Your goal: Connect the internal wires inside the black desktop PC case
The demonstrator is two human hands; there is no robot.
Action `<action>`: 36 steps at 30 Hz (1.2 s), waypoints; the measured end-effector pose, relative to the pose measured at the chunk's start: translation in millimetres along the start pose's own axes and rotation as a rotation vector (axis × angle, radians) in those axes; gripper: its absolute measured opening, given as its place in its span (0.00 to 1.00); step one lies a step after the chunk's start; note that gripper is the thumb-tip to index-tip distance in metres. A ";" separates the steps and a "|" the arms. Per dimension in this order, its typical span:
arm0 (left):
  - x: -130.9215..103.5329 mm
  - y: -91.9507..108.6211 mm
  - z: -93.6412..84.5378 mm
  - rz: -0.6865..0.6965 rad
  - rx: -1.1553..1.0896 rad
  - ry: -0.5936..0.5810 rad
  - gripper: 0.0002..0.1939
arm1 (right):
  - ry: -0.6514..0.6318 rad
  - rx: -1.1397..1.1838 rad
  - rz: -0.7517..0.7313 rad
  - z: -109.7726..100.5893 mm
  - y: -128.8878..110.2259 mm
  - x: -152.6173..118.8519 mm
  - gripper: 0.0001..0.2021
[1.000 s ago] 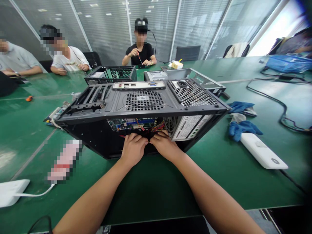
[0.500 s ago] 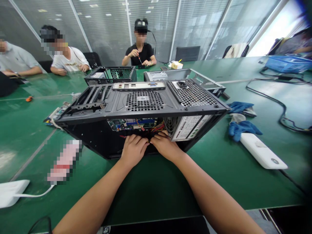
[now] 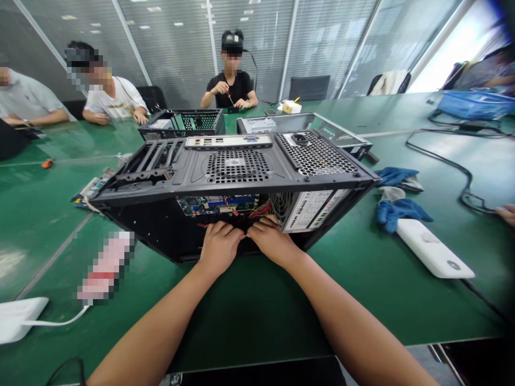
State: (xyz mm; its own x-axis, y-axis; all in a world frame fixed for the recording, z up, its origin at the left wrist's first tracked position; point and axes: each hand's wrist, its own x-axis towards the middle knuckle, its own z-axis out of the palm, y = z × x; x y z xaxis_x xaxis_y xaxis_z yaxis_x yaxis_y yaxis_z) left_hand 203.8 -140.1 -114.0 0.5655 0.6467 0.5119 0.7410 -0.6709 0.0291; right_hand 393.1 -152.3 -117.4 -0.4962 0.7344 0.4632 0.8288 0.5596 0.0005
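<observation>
A black computer case (image 3: 189, 171) lies with its vented back panel facing up and its open side towards me. Inside it show a motherboard (image 3: 219, 203), a power supply (image 3: 309, 210) with a white label, and a bundle of thin coloured wires (image 3: 261, 209). My left hand (image 3: 221, 244) reaches into the opening, fingers curled and closed. Close beside it, my right hand (image 3: 271, 238) is also closed, below the wires and left of the power supply. The thumbs nearly meet. Whatever the fingertips pinch is hidden by the hands and the dark interior.
Behind stand another black case frame (image 3: 183, 124) and a grey case (image 3: 306, 126). Blue gloves (image 3: 402, 209) and a white power bank (image 3: 434, 249) lie right, a circuit board (image 3: 94, 187) left. Co-workers sit across the green table (image 3: 402, 300); another person's hand (image 3: 507, 214) shows far right.
My hands have shifted only slightly at the opening; a bit of yellowish wire seen between the fingertips is now out of sight. Another person's hand has entered at the right edge.
</observation>
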 end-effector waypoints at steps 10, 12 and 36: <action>-1.9 -3.2 4.5 -0.006 -0.045 0.039 0.09 | -0.036 -0.023 0.038 -3.4 -3.2 -0.1 0.09; -3.1 -3.6 5.4 -0.010 -0.053 0.044 0.09 | -0.048 -0.028 0.052 -4.4 -4.1 -0.1 0.08; -0.7 -1.5 2.7 -0.030 -0.064 0.014 0.08 | 0.093 -0.024 0.003 -0.3 -1.5 -0.9 0.11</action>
State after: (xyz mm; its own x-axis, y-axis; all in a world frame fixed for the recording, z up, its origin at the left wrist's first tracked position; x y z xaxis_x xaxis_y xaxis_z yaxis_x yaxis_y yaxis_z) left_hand 203.2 -138.5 -116.8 0.5379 0.6623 0.5216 0.7328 -0.6732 0.0990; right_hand 392.4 -153.9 -117.5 -0.4688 0.6965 0.5432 0.8364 0.5477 0.0196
